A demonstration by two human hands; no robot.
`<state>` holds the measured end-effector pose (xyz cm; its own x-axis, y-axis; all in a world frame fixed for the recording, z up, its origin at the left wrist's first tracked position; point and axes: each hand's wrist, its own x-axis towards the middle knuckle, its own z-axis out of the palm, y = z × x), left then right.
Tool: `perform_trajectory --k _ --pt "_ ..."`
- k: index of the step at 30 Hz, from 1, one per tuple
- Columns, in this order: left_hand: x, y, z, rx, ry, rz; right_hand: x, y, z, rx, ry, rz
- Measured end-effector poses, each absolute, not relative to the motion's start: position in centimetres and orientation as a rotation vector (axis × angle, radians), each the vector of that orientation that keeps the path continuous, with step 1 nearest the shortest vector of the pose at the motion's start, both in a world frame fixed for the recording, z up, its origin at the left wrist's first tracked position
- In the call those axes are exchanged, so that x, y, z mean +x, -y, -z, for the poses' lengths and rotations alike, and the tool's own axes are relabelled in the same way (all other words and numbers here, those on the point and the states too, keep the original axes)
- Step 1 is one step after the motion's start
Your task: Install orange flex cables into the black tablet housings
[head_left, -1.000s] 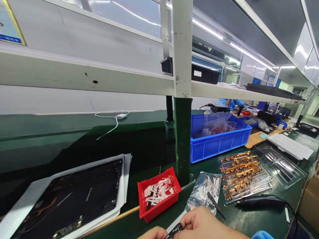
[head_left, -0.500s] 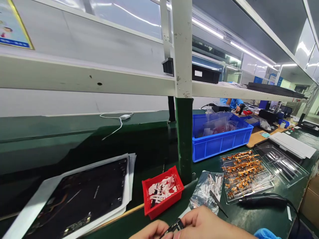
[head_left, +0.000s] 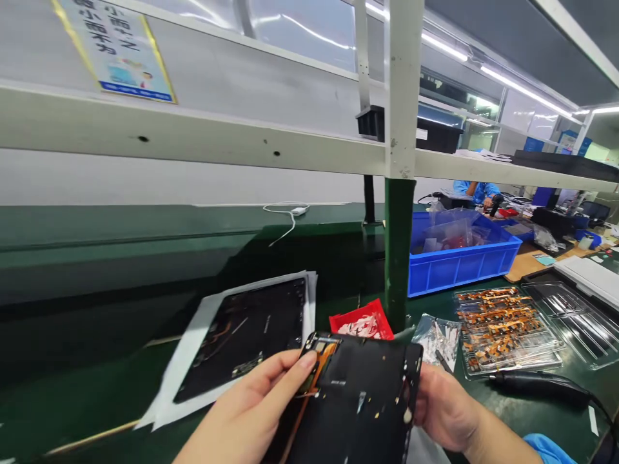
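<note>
A black flat device panel (head_left: pixel 358 399) with an orange flex cable near its upper left corner is held up at the bottom centre. My left hand (head_left: pixel 261 399) grips that corner, thumb on top beside the cable. At the panel's right edge, my right hand (head_left: pixel 447 406) has its fingers wrapped round the side, partly hidden behind it. Behind the panel stands a red bin (head_left: pixel 385 320) of small white strips, partly covered. Another black panel (head_left: pixel 251 328) lies on white sheets (head_left: pixel 181 370) to the left.
A blue crate (head_left: pixel 464 267) of plastic bags stands behind the green-wrapped post (head_left: pixel 399 251). Clear trays of orange flex cables (head_left: pixel 503 328), a bag of strips (head_left: pixel 438 338) and a black corded tool (head_left: pixel 541 383) lie right. A person in blue (head_left: pixel 478 192) sits farther back.
The view has turned left, so the scene sits farther right. My hands have risen and moved apart, and the black panel now shows between them.
</note>
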<state>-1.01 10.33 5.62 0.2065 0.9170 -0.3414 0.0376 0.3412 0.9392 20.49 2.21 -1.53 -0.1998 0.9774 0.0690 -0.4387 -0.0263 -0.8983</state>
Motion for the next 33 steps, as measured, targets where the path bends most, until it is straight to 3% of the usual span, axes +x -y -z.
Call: perform_trajectory --k 9,17,33 --pt "0.6 -8.3 -5.8 0.958 -0.979 -1.228 19.9 -0.3 1.3 -0.948 1.002 -1.548" --pt "0.1 -7.8 -5.7 0.967 -0.877 -1.200 20.7 -0.4 1.8 -1.077 0.962 -1.504" --pt "-1.4 -5.6 -8.0 1.379 -0.906 -1.287 22.9 -0.5 4.1 -1.342 1.080 -0.963"
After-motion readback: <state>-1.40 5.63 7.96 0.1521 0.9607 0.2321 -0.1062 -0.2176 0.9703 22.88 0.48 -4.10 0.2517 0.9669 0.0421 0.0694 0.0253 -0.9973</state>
